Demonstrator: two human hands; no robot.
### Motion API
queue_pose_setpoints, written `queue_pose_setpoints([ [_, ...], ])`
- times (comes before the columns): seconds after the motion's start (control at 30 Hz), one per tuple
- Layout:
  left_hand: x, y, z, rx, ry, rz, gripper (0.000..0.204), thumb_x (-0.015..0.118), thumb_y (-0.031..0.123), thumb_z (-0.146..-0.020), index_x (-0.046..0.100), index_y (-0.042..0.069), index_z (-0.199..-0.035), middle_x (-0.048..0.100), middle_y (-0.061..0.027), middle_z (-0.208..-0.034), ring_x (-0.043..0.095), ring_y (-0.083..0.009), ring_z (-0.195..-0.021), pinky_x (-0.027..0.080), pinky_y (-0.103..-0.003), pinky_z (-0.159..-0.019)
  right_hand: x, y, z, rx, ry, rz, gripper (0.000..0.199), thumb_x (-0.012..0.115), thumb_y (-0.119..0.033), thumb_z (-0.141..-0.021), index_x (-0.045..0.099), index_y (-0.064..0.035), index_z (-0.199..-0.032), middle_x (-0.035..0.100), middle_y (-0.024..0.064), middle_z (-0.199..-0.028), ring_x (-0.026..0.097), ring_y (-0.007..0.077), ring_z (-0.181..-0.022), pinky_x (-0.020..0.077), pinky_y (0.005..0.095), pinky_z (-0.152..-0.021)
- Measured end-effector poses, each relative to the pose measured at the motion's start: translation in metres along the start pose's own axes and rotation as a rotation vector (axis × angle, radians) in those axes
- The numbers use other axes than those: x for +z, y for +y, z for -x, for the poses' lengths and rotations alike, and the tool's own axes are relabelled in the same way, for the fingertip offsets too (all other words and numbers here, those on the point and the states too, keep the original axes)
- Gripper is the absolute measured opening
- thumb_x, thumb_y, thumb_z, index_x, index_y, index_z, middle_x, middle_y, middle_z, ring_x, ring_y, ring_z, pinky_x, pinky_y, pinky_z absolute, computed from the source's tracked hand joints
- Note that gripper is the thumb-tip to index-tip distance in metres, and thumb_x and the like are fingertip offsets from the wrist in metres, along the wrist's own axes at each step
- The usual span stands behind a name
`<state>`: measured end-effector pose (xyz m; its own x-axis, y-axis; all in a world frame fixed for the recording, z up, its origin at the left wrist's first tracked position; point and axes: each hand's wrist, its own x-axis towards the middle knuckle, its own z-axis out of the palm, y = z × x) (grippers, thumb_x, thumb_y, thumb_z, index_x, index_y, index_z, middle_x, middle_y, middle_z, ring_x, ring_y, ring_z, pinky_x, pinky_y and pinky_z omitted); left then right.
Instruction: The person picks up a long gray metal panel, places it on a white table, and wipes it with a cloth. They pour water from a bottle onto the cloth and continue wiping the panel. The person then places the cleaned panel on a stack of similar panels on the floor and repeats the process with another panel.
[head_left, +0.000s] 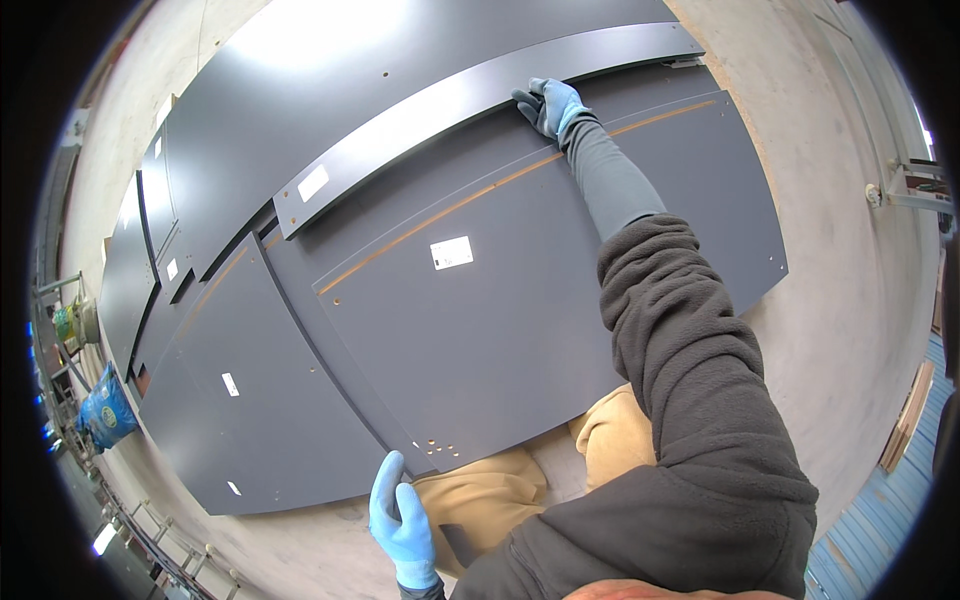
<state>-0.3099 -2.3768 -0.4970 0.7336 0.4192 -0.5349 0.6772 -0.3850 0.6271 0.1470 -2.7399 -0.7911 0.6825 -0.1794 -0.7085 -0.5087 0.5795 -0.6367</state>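
My right hand (552,107), in a blue and dark grey work glove, reaches far forward with its fingers curled at the near edge of a long narrow grey panel (430,108). That panel lies across larger boards and has a white label at its left end. Below my right arm is a wide dark grey board (500,330) with an orange-brown groove, a white label and small drilled holes. My left hand (402,525), in a light blue glove, is held near this board's front left corner, thumb and fingers apart and holding nothing.
Another grey board (270,390) with labels lies to the left, and a large glossy one (330,60) at the back. A blue bag (107,410) and metal racks stand at the far left. Wooden strips (908,415) lie at the right on the concrete floor (840,300).
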Motion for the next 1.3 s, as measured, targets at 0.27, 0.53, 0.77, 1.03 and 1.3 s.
queue_pose_setpoints([
  [0.27, 0.0, 0.002, -0.003, 0.002, -0.005, -0.008, 0.039, 0.054, 0.002, -0.101, 0.065, -0.009, -0.138, 0.068, -0.0203, -0.141, 0.064, -0.0282, -0.132, 0.049, -0.038, -0.114, 0.005, -0.007, 0.006, 0.023, 0.007, -0.032, 0.03, 0.04, -0.009, -0.112, 0.048, 0.0102, -0.134, 0.071, 0.0256, -0.116, 0.079, 0.0359, -0.098, 0.0709, 0.037, -0.075],
  [0.53, 0.002, 0.004, -0.001, -0.006, -0.03, -0.005, 0.04, 0.054, 0.002, -0.102, 0.063, -0.009, -0.139, 0.067, -0.0205, -0.142, 0.064, -0.0281, -0.133, 0.049, -0.038, -0.115, -0.001, -0.007, 0.003, 0.022, -0.005, -0.053, 0.033, 0.038, -0.008, -0.112, 0.044, 0.0116, -0.138, 0.07, 0.0305, -0.118, 0.078, 0.0397, -0.102, 0.0712, 0.0418, -0.078],
  [0.77, 0.003, 0.009, 0.001, 0.008, 0.003, 0.003, 0.039, 0.053, -0.001, -0.101, 0.066, -0.006, -0.137, 0.069, -0.0181, -0.14, 0.064, -0.0273, -0.132, 0.049, -0.038, -0.115, 0.007, -0.018, 0.003, 0.044, 0.024, 0.2, 0.037, 0.041, -0.013, -0.113, 0.048, 0.0054, -0.144, 0.066, 0.0244, -0.136, 0.076, 0.0353, -0.111, 0.0692, 0.0379, -0.079],
  [1.03, 0.001, 0.012, -0.001, -0.006, -0.012, -0.015, 0.04, 0.055, 0.0, -0.098, 0.068, -0.004, -0.136, 0.071, -0.0175, -0.138, 0.066, -0.0274, -0.131, 0.049, -0.038, -0.114, 0.018, -0.022, 0.019, -0.025, 0.23, 0.642, 0.037, 0.058, -0.02, -0.109, 0.062, 0.0059, -0.135, 0.074, 0.0171, -0.125, 0.081, 0.0298, -0.09, 0.0679, 0.0328, -0.066],
  [1.3, 0.003, 0.005, -0.004, 0.035, -0.004, -0.017, 0.038, 0.054, 0.0, -0.099, 0.069, -0.005, -0.134, 0.072, -0.0176, -0.135, 0.067, -0.0273, -0.13, 0.05, -0.038, -0.114, 0.009, -0.025, 0.023, -0.01, 0.154, 0.804, 0.032, 0.06, -0.024, -0.108, 0.068, 0.0002, -0.128, 0.079, 0.0106, -0.107, 0.081, 0.0216, -0.085, 0.0621, 0.0296, -0.062],
])
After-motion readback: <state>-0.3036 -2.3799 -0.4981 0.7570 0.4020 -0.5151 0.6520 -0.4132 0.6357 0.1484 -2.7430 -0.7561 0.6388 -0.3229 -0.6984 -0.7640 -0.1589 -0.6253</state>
